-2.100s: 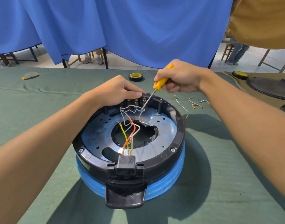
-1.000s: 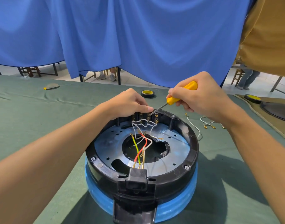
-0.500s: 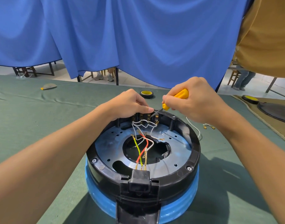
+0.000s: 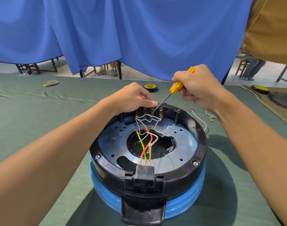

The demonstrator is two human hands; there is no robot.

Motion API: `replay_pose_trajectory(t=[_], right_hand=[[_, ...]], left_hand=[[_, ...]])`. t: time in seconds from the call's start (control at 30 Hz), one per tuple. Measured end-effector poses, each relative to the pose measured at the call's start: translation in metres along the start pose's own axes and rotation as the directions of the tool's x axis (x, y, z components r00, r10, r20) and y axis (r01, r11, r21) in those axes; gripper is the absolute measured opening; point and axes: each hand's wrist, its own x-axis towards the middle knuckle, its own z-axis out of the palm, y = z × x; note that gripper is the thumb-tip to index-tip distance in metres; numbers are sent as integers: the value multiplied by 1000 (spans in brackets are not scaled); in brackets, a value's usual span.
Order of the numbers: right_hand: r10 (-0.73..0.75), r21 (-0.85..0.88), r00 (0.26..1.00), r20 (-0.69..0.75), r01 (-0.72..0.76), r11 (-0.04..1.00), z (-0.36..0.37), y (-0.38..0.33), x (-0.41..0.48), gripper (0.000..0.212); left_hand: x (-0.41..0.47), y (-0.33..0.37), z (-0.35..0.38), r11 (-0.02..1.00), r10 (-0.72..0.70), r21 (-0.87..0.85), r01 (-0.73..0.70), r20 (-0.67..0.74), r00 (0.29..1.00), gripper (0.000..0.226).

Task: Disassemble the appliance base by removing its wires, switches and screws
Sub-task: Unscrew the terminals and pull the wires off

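Observation:
A round appliance base [image 4: 196, 154] with a black rim and blue underside sits upside down on the green cloth. Inside it run white, red and yellow-green wires [image 4: 147, 139] to a black plug socket [image 4: 143, 176]. My left hand [image 4: 131, 99] grips the far rim over a row of brass switch terminals [image 4: 151, 111]. A yellow-handled screwdriver [image 4: 176, 87] is held in my right hand [image 4: 198, 85]. Its tip touches one of those terminals just beside my left fingertips.
Loose white wires [image 4: 200, 117] with brass ends lie on the cloth right of the base. A tape roll [image 4: 150, 87] lies behind my hands. Another tape roll [image 4: 260, 89] and a dark round part [image 4: 281, 100] sit far right. A blue curtain hangs behind the table.
My right hand has lifted and tilted the screwdriver steeper, with its tip still at the terminals. My left hand stays on the far rim. The view has shifted slightly.

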Motion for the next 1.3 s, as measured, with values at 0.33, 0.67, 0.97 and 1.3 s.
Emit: replay_pose_trajectory(t=[0.33, 0.67, 0.97, 1.3], right_hand=[[-288, -171, 937, 197, 322, 931, -19, 7, -27, 30], [-35, 96, 989, 145, 21, 995, -16, 19, -7, 31], [65, 142, 997, -31, -60, 988, -1, 26, 10, 28], [-434, -282, 898, 77, 437, 854, -15, 10, -33, 42]], left_hand=[[0, -2, 0, 1000, 0, -7, 0, -14, 1000, 24], [0, -2, 0, 1000, 20, 19, -19, -9, 1000, 25], [-2, 0, -1, 1000, 23, -1, -23, -6, 1000, 25], [-2, 0, 0, 1000, 11, 24, -11, -2, 1000, 27]])
